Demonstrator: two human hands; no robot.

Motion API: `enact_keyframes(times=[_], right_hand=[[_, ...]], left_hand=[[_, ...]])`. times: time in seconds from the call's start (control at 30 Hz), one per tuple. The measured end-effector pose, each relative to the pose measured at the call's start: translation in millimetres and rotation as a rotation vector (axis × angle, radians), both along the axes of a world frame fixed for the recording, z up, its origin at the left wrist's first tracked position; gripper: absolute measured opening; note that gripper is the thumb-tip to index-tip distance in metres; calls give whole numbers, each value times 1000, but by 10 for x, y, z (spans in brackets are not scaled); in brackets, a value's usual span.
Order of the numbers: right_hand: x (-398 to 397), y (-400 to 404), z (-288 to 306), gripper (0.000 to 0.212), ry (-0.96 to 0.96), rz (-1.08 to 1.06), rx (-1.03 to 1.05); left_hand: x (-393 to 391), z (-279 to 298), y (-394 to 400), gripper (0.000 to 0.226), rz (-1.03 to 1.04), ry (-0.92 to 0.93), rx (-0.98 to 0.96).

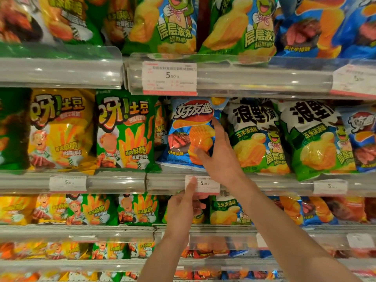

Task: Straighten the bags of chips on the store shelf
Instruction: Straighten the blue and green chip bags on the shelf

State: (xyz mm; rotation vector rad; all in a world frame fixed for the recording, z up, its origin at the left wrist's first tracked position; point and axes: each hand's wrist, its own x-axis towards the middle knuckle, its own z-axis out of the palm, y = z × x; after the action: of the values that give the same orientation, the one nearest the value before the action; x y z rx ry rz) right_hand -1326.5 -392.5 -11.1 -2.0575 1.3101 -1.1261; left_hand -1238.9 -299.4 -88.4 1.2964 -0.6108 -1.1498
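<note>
I am facing a store shelf stacked in tiers, each tier packed with bags of chips behind a clear plastic lip. The middle tier is the one I am working on. Most of its bags stand fairly square, but the blue bag of chips in the centre sits turned a little, its bottom edge running down toward the right, with the green bag just beside it on the left and a white-and-green bag crowding its other side.

So I judge the step in hand is squaring up this blue bag. The next move calls for a gentle twist and a push back, so it faces front without crushing the chips or tipping its neighbours.

My right hand is on the bag's right edge. Its fingers are spread wide, the thumb pressing the front low down and the rest wrapping the side, clamped lightly on the bag.

My left hand is lower, loosely curled, its forefinger out and touching the price label on the shelf lip. It holds nothing.
</note>
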Motion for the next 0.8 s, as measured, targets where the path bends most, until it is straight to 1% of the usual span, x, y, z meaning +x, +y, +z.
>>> enact_keyframes(times=[0.07,0.2,0.3,0.43,0.6,0.8], right_hand=[[-37,-46,-2,90,-12,55,9],[-21,-105,18,87,77,127,20],[-12,-117,10,86,160,107,5],[-35,-75,-3,87,244,44,-98],[79,-79,-29,97,239,38,-80],[64,-138,-19,97,159,76,-1]], left_hand=[[3,-3,-7,48,0,-4,6],[7,-15,-16,49,3,-8,15],[15,-24,-19,51,-3,-4,19],[7,-30,-26,50,1,-1,19],[13,-20,-18,48,-1,2,18],[37,-21,-3,46,-28,0,6]])
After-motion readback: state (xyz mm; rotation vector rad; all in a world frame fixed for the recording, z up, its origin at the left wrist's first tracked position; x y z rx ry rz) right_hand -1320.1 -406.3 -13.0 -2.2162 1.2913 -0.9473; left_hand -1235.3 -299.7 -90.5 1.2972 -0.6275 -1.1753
